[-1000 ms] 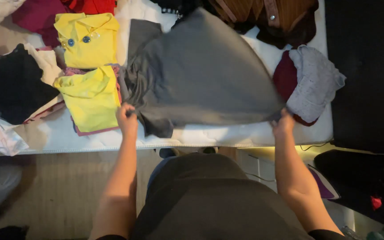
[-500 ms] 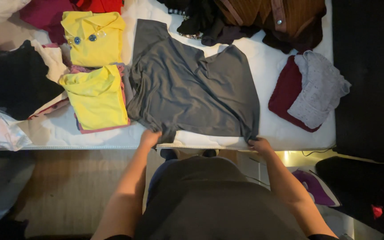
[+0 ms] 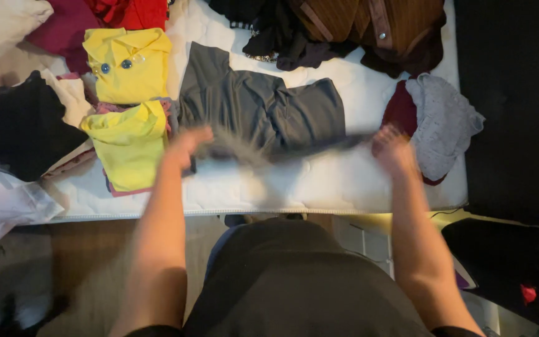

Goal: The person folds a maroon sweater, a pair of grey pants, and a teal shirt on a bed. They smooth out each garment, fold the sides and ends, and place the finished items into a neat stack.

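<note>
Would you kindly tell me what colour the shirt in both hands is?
Plain dark grey; the shirt shows best in the head view.

Lots piled on the white mattress (image 3: 319, 187). Along its left edge, two folded yellow shirts (image 3: 129, 134) sit one behind the other, with black clothes (image 3: 14, 128) further left. A red and maroon heap (image 3: 104, 15) fills the far left corner. A brown striped garment (image 3: 369, 25) lies across the far edge, and a grey-and-maroon bundle (image 3: 438, 122) sits at the right edge.
</note>
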